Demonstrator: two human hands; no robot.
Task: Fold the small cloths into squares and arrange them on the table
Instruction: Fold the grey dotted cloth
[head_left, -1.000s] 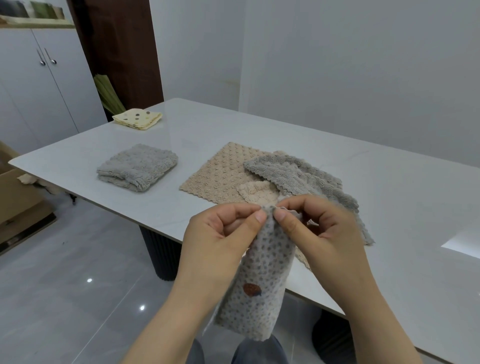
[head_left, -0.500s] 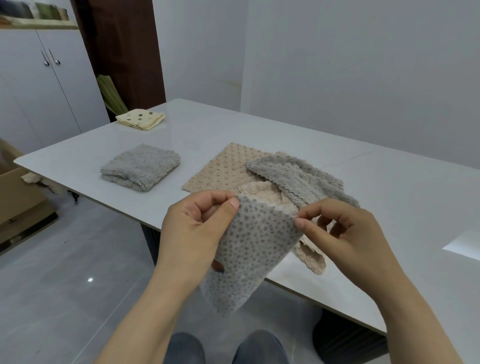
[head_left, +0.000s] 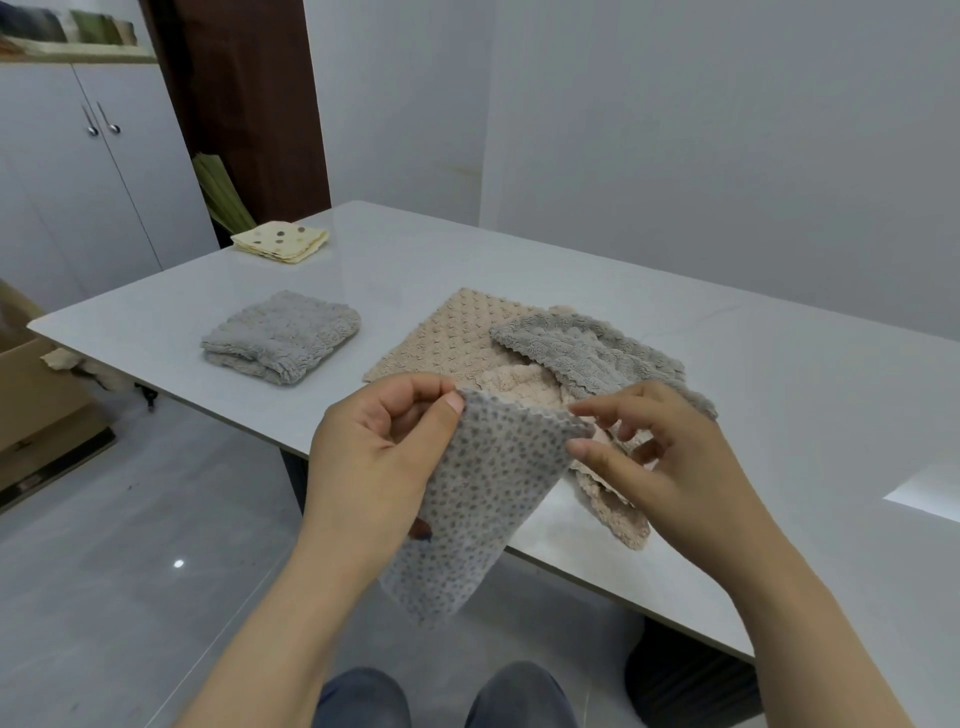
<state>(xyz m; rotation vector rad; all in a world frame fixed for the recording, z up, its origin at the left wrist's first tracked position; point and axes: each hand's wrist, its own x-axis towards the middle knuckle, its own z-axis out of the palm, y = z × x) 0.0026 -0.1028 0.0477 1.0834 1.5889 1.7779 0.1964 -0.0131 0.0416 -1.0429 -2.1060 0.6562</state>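
Observation:
A grey dotted cloth hangs in front of the table's near edge. My left hand pinches its top left corner between thumb and fingers. My right hand pinches the top right edge with thumb and forefinger, so the top edge is spread between both hands. Behind them on the white table lies a loose pile: a beige bumpy cloth spread flat and a grey fluffy cloth draped over it. A folded grey cloth and a folded cream spotted cloth lie further left.
A white cabinet stands at the far left, with a cardboard box on the floor beside the table. Grey walls close the back and right. My knees show below the table edge.
My hands have drawn apart, spreading the dotted cloth's top edge from a bunched strip to a wider sheet. The cloth has lifted slightly toward the table.

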